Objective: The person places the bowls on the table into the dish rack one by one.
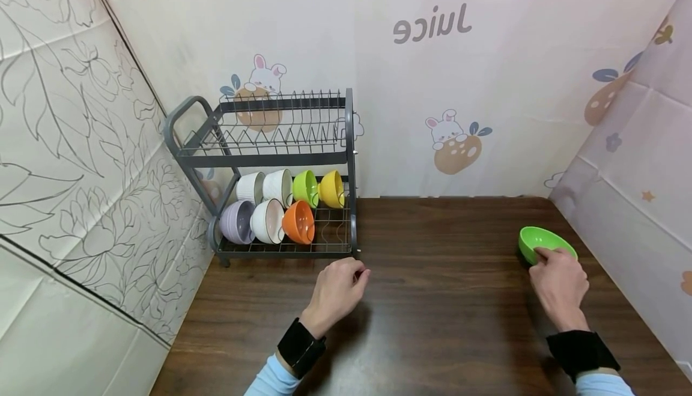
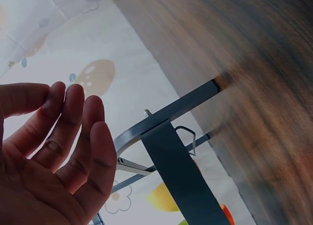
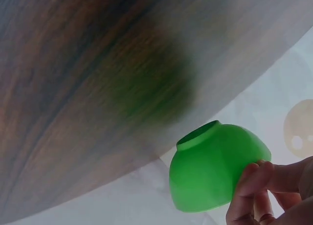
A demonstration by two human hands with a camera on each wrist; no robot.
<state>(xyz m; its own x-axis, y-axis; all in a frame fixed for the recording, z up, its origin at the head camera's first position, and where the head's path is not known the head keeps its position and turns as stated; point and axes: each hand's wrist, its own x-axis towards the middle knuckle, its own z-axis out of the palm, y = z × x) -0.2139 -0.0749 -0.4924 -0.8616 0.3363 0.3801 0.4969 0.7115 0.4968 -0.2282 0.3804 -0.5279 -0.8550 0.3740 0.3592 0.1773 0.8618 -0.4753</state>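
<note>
At the right of the table, my right hand (image 1: 560, 282) pinches the near rim of a bright green bowl (image 1: 532, 241) between thumb and fingers. The right wrist view shows the bowl's foot (image 3: 199, 136) apart from the tabletop, with a green reflection on the wood. My left hand (image 1: 336, 288) hovers in front of the rack's right corner, fingers loosely bent and nothing in them. Behind it, the lower tier of a dark grey dish rack (image 1: 265, 160) carries several tilted bowls, among them an orange bowl (image 1: 299, 223), a yellow bowl (image 1: 331, 190) and a purple bowl (image 1: 236, 222).
The rack's upper tier (image 1: 281, 134) is a wire shelf with upright dividers. Brown wood tabletop (image 1: 432, 300) stretches between the two hands. Printed cloth walls (image 1: 519, 83) close off the back and both sides. The lower tier's front right has bare wires (image 1: 332, 228).
</note>
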